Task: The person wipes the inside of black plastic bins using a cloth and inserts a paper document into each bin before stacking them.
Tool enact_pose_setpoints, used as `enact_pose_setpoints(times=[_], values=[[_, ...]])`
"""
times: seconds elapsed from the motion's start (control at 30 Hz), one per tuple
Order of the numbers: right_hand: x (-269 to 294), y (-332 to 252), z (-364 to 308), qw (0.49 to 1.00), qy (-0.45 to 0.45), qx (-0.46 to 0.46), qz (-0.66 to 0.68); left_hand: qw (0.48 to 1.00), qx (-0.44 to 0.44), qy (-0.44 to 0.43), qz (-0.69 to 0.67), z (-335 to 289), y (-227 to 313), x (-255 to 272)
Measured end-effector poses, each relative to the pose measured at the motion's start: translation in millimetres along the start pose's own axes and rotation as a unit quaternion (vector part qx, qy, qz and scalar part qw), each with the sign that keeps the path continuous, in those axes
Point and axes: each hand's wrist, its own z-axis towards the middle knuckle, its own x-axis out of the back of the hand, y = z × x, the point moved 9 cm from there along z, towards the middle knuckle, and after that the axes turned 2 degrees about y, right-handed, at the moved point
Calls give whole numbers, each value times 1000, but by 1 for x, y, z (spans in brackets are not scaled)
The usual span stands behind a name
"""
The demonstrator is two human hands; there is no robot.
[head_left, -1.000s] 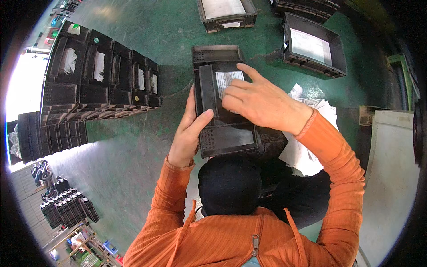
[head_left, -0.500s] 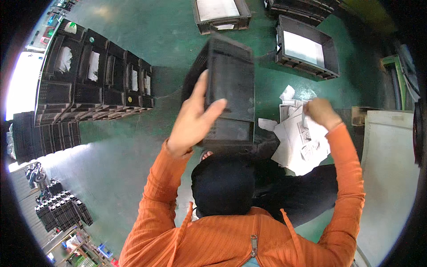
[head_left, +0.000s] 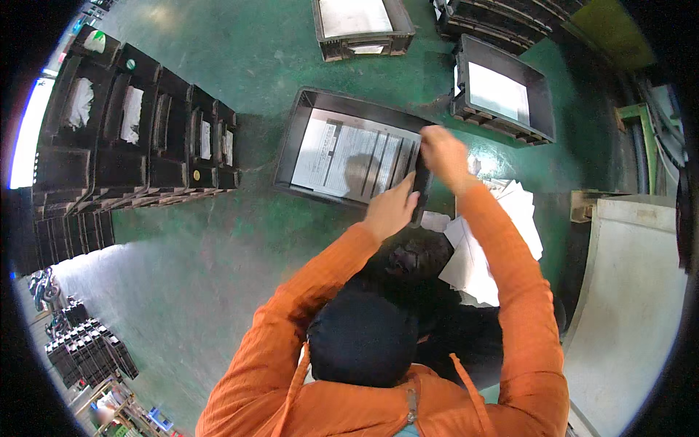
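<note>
A black plastic crate (head_left: 291,156) lies on the floor in front of me, open side up. A printed white sheet (head_left: 320,149) covers much of its bottom, with a shadow over its middle. My left hand (head_left: 393,209) is at the crate's right end wall, its fingers along the inner face and its thumb apart. At the far corner of that same end, my right hand (head_left: 445,154) is closed at the rim; whether it also pinches something small is hidden. Beside my right forearm lies a loose pile of white papers (head_left: 477,269), partly covered by the sleeve.
Two more black crates with white sheets, one crate (head_left: 331,49) and another crate (head_left: 539,130), stand farther off. Tall stacked black crates (head_left: 116,164) rise at the left. A pale panel (head_left: 630,269) stands at the right. More crates (head_left: 488,22) are stacked at the back.
The crate has gone from tipped up on its side to lying flat, showing the sheet inside. My right hand has moved left from the papers to the crate; my left hand has shifted right.
</note>
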Motion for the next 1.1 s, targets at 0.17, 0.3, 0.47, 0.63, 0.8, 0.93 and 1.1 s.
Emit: enact_pose_setpoints(times=[0.17, 0.3, 0.47, 0.63, 0.8, 0.93, 1.1], values=[[-134, 0, 26, 980, -173, 6, -96, 982, -44, 101, 156, -37, -52, 84], [-166, 4, 25, 974, -159, -53, -151, 977, -103, 13, 186, -48, -68, 73], [-168, 8, 21, 955, -207, -123, -174, 974, -115, 0, 195, -48, -65, 73], [-156, -6, 13, 975, -140, -90, -145, 967, -131, 8, 217, -49, -65, 69], [-156, 4, 16, 960, -203, -134, -135, 965, -115, -4, 235, -47, -66, 65], [-166, 18, 19, 938, -251, -198, -135, 969, -112, -1, 222, -46, -61, 66], [-143, -10, 20, 961, -232, -113, -94, 964, -111, -9, 240, -48, -63, 66]])
